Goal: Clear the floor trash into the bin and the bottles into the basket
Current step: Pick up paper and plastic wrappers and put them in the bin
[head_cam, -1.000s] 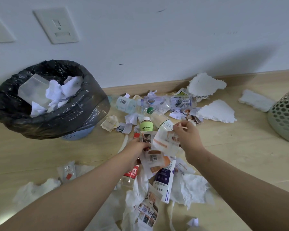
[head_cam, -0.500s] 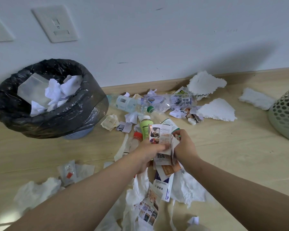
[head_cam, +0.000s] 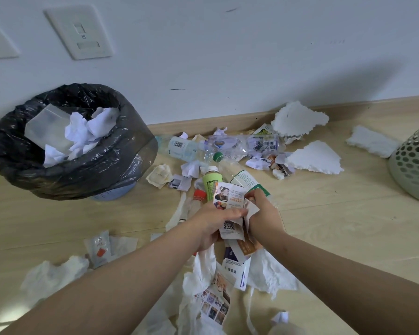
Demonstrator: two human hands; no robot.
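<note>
Tissue point(head_cam: 271, 274): crumpled sheets, nearest of the litter.
Left hand point(head_cam: 214, 224): fingers curled round leaflets point(head_cam: 229, 197), from the left.
Right hand point(head_cam: 264, 213): pinches the same leaflets from the right.
Bottles point(head_cam: 211, 183): lying just beyond the hands.
Bin point(head_cam: 111, 170): far left, part full.
Basket point(head_cam: 414, 165): far right.
Risk: loose sheets may slip from the uneven bundle on the carry to the bin.

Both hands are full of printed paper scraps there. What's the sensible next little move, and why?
Probably swing the printed paper scraps left and drop them into the bin. The left hand and right hand both grip the bundle, and the black-lined bin stands open to the left with crumpled paper already inside.
</note>
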